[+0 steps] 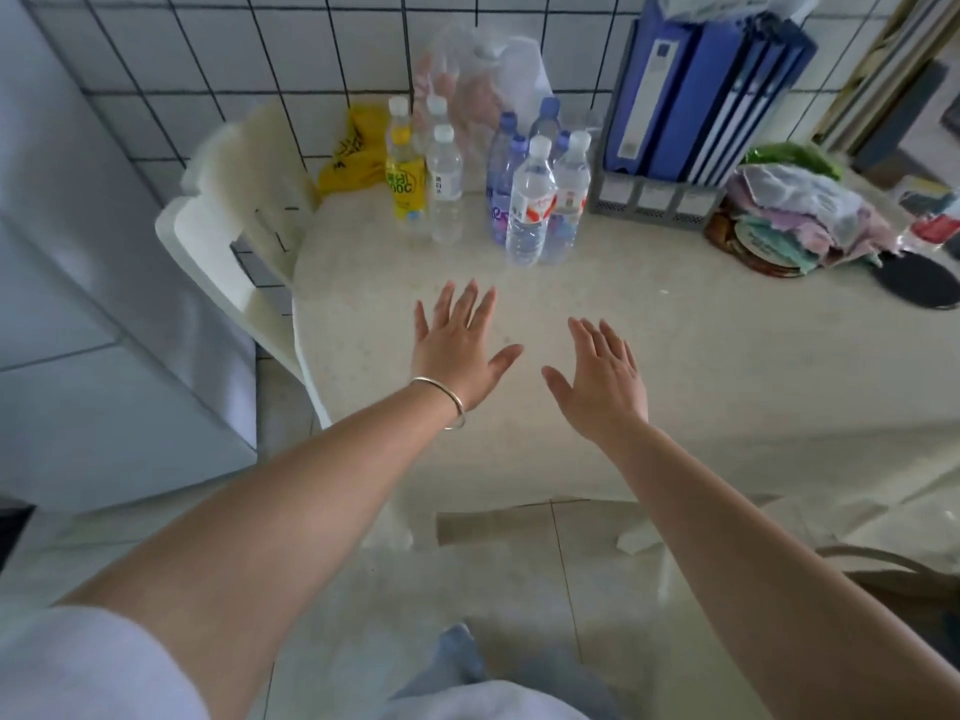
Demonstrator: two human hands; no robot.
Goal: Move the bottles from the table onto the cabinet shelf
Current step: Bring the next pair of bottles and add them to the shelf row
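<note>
Several plastic bottles stand at the back of the cream table (675,366), near the tiled wall. On the left is a yellow-labelled bottle (404,171) with a clear bottle (445,187) beside it. To the right, a clear bottle with a red-and-white label (531,202) stands in front of several purple-capped bottles (501,168). My left hand (457,345) and my right hand (602,379) hover over the table, palms down, fingers spread, holding nothing. Both are a short way in front of the bottles. No cabinet shelf is in view.
Blue binders in a grey file rack (701,106) stand at the back right. A pile of cloths and bags (800,215) and a black round object (922,280) lie on the right. A white chair (234,226) and a yellow bag (358,153) are on the left.
</note>
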